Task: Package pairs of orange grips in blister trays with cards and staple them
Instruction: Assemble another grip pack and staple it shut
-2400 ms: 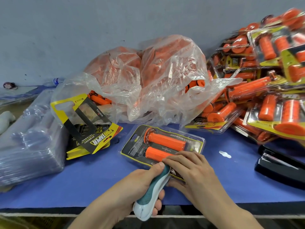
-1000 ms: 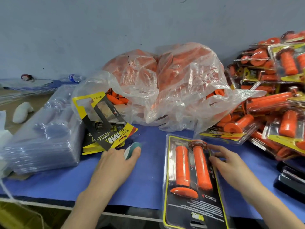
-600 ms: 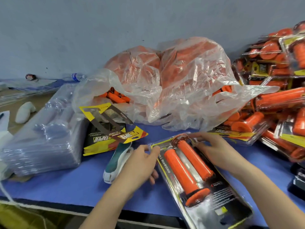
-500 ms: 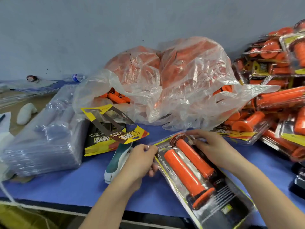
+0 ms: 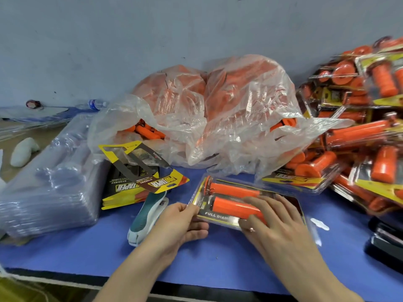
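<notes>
A blister pack [image 5: 220, 194] with two orange grips and a black-and-yellow card lies crosswise on the blue table [image 5: 65, 253]. My left hand [image 5: 181, 223] pinches its left edge between thumb and fingers. My right hand [image 5: 277, 221] lies over the pack's right half, fingers spread on the near grip and the plastic. A teal and white stapler [image 5: 146, 216] lies free on the table just left of my left hand. Loose printed cards [image 5: 139, 173] are stacked behind the stapler.
A stack of clear blister trays [image 5: 48, 184] sits at the left. A plastic bag of loose orange grips [image 5: 207, 114] fills the back centre. Finished packs [image 5: 359, 131] are heaped at the right. A black stapler [image 5: 386, 240] lies at the right edge.
I set the teal stapler down by the cards. The pack was turned from lengthwise to crosswise, and both hands now hold it flat on the table.
</notes>
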Demonstrator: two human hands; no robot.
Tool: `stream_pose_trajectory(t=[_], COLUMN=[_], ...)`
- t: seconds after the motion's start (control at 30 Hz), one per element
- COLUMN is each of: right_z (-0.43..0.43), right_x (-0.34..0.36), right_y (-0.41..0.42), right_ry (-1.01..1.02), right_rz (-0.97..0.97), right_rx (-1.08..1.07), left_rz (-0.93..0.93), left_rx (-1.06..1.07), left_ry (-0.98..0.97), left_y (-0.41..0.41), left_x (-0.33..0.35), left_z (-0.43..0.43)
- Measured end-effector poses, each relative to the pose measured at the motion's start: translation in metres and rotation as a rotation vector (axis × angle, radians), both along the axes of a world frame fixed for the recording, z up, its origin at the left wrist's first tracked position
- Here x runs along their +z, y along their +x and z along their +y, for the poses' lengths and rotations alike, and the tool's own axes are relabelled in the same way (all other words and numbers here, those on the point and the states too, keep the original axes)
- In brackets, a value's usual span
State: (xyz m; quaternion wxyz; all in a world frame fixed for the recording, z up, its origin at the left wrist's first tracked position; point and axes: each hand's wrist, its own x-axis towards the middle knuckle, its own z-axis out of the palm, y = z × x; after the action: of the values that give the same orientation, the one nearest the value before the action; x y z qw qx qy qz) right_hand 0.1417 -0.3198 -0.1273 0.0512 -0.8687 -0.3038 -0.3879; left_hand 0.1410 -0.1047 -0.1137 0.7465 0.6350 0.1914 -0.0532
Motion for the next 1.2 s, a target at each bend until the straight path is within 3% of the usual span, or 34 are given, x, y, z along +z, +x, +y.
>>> stream_pose_trajectory(t=[0.17,0.43,0.6,0.67,0.73,0.87,0.97,1.2], right_z=[-0.035,-0.076,-0.068,-0.066,-0.066,-0.061,-0.056,-0.046], right_x=[-0.008,-0.019,-0.012,-0.011,-0.009,-0.005,-0.004,-0.013], right_y=[-0.003,0.002,0.0,-0.001,0.0,0.005,0.008,0.006], right_ry=[0.04,0.006,0.025,0.016,-0.014,-0.058,-0.064,-0.116], right_rz=[-0.069,0.004,0.099,0.21,0.328,0.4,0.361,0.074], right_rx=[0.025,0.113,0.169,0.18,0.181,0.222,0.296,0.305], left_rz=[-0.013,-0.064,-0.342,-0.361,-0.275,-0.018,-0.016,0.047], left_rx=[0.022,0.099,0.335,0.411,0.354,0.204,0.172,0.108], left_ry=[0.137,0.32,1.147,1.294,1.399,1.305,1.316,1.2], left_y=[-0.001,0.0,-0.025,-0.033,-0.033,-0.026,-0.022,-0.015], left_x=[-0.001,0.002,0.007,0.011,0.006,-0.003,-0.002,0.0], left_z=[0.017,0.018,0.03,0.038,0.046,0.051,0.056,0.067])
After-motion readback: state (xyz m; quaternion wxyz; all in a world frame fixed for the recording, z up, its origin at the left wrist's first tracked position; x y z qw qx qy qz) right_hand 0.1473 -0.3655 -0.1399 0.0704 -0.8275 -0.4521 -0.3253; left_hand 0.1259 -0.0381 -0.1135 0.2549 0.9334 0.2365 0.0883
